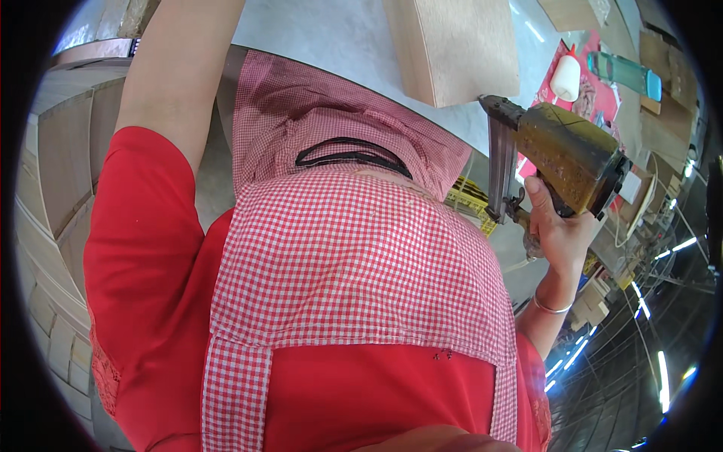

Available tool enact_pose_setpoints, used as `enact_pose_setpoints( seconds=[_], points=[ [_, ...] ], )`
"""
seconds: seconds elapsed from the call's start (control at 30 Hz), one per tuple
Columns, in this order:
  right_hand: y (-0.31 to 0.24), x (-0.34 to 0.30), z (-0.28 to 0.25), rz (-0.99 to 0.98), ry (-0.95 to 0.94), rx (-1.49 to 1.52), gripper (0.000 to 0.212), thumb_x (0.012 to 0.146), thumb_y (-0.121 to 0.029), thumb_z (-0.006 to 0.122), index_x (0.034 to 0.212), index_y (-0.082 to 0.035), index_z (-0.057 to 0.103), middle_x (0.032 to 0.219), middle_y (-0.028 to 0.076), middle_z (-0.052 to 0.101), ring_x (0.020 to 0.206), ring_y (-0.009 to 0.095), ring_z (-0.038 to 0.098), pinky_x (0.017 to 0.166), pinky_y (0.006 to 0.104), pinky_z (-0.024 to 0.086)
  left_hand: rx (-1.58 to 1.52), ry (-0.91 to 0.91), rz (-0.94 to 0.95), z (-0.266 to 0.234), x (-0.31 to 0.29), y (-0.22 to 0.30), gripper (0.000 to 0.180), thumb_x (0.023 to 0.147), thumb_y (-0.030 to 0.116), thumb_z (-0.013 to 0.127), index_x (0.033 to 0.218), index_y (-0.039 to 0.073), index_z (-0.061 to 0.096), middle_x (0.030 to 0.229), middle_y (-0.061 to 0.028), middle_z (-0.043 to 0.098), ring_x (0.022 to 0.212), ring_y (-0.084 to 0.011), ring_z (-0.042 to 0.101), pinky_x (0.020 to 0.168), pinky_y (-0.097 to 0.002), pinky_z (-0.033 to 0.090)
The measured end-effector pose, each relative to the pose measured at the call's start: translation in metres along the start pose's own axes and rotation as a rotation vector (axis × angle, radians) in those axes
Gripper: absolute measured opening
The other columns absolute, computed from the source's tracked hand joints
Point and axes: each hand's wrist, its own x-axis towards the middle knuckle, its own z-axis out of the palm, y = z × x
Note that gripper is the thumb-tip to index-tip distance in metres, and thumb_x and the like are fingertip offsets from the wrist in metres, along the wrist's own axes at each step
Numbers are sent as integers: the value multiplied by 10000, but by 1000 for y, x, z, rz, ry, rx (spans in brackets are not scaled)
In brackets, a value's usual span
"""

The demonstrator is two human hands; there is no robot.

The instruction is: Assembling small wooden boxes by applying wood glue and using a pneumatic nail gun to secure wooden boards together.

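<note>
Wrapped around the handle of a dark, olive-bodied nail gun (572, 154), the right hand (561, 230) has its thumb laid along the near side, a hold that probably steadies the heavy body above the fist; whether a finger rests on the trigger is hidden. Of the left hand only the forearm (177, 75) shows, reaching past the upper edge, so I cannot tell whether that hand is spread, curled or holding anything. Between the arms lies a red-and-white checked apron (361, 256), likely worn to spare the red top from dust. Just beyond, the gun's nose points left at the near right corner of a pale wooden piece (471, 53), touching it or just beside it; the angle does not settle which. That piece sits near the edge of a pale tabletop (316, 38), perhaps so that it stays within easy reach. Farther right, a white squeeze bottle (566, 77) with a red tip and a teal bottle (625, 74) lie by a red sheet (550, 64), apparently set aside from the wood yet close enough to grab. Well beyond, strip lights (663, 380) glow against a dark ceiling.
</note>
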Motion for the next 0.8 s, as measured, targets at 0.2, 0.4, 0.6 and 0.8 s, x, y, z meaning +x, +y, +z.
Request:
enact_pose_setpoints(
  seconds=[0.2, 0.4, 0.6, 0.8],
  points=[
    [13, -7, 2, -136, -5, 78, 296, 853, -173, 798, 1060, -10, 663, 752, -6, 625, 489, 40, 475, 423, 211, 355, 100, 85, -10, 5, -5, 5, 354, 835, 267, 653, 1048, -9, 716, 965, -190, 725, 915, -277, 682, 843, -366, 513],
    [16, 7, -4, -98, 73, 120, 265, 859, -168, 790, 1030, -6, 667, 732, -5, 620, 469, 35, 471, 404, 209, 345, 403, 423, -123, 2, -75, 31, 401, 871, 322, 606, 1091, -13, 633, 982, -245, 691, 958, -400, 662, 858, -451, 511],
    [32, 18, -37, 162, 186, 2, 238, 848, -172, 798, 961, -9, 666, 696, -9, 617, 526, 61, 534, 459, 235, 415, 729, -9, -204, -20, -194, 122, 594, 793, 451, 744, 1169, 8, 620, 1243, -189, 610, 1107, -290, 605, 917, -417, 501],
    [36, 7, -52, 121, 144, 102, 251, 847, -195, 802, 949, -12, 664, 649, -25, 580, 464, 51, 484, 409, 231, 370, 391, 198, 845, 62, -160, 167, 574, 703, 369, 813, 1039, -41, 591, 1327, -319, 507, 1294, -459, 443, 1076, -539, 352]
  ],
)
